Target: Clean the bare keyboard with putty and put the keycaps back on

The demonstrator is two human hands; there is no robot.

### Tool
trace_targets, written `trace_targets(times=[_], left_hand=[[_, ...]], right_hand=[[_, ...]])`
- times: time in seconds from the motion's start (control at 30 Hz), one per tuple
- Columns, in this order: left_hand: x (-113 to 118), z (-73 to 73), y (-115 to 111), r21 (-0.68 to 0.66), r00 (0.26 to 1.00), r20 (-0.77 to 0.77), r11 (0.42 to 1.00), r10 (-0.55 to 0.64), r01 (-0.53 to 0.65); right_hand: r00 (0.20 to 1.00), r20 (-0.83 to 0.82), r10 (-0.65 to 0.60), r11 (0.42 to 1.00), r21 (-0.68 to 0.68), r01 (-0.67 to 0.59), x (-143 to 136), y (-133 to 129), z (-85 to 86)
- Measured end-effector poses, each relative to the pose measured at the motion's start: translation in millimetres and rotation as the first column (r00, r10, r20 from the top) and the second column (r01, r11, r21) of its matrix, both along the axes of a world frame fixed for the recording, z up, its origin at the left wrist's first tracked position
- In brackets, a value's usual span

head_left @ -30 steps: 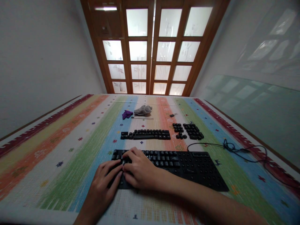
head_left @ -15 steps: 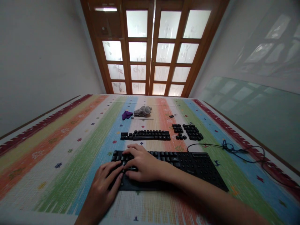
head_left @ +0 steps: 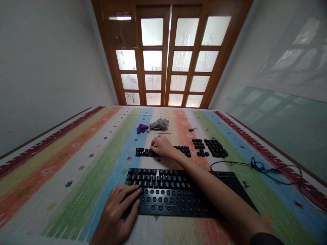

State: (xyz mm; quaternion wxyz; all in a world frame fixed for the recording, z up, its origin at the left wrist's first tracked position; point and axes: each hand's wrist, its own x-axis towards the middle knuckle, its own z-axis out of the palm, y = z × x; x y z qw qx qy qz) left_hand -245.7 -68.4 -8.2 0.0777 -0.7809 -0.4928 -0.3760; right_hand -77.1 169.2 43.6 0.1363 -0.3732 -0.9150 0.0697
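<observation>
A black keyboard [head_left: 163,183] lies before me on the table. Keycaps fill its upper rows, while bare key stems show in the lower rows and on the right side. My left hand [head_left: 116,209] rests at the keyboard's left end with its fingers stretched out and the fingertips on the edge. Beyond the keyboard is a row of loose black keycaps [head_left: 183,149]. My right hand [head_left: 162,145] reaches over this row, its fingers pinched down on a keycap that they mostly hide. Its forearm crosses above the keyboard's right part.
More loose keycaps [head_left: 214,147] stand in groups to the right. A grey cloth [head_left: 159,124], a purple cloth [head_left: 142,128], a thin stick [head_left: 160,132] and a small black tool [head_left: 192,129] lie farther back. The keyboard's cable [head_left: 258,165] is coiled at right on the striped tablecloth [head_left: 76,183].
My right hand has left the keyboard's left part and moved forward to the loose keycaps. My left hand stays on the keyboard's left end. The view has shifted slightly.
</observation>
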Motion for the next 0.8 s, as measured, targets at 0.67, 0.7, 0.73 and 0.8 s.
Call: trace_targets(times=[0.67, 0.7, 0.73, 0.8], left_hand=[[-0.4, -0.3, 1.5, -0.009, 1.0, 0.024, 1.0, -0.016, 0.016], [-0.6, -0.9, 1.3, -0.006, 1.0, 0.013, 1.0, -0.013, 0.013], [-0.7, -1.3, 1.3, -0.003, 1.0, 0.001, 1.0, -0.008, 0.008], [-0.4, -1.3, 1.9, 0.009, 1.0, -0.019, 1.0, 0.003, -0.003]], right_hand=[[0.993, -0.118, -0.007, 0.998, -0.069, -0.001, -7.4, 12.4, 0.6], [0.991, -0.137, 0.002, 0.998, -0.066, -0.011, -6.7, 9.8, 3.7], [0.988, -0.154, 0.014, 0.998, -0.062, -0.024, -5.6, 6.3, 6.6], [0.983, -0.181, 0.044, 0.997, -0.056, -0.055, -1.9, -4.3, 10.6]])
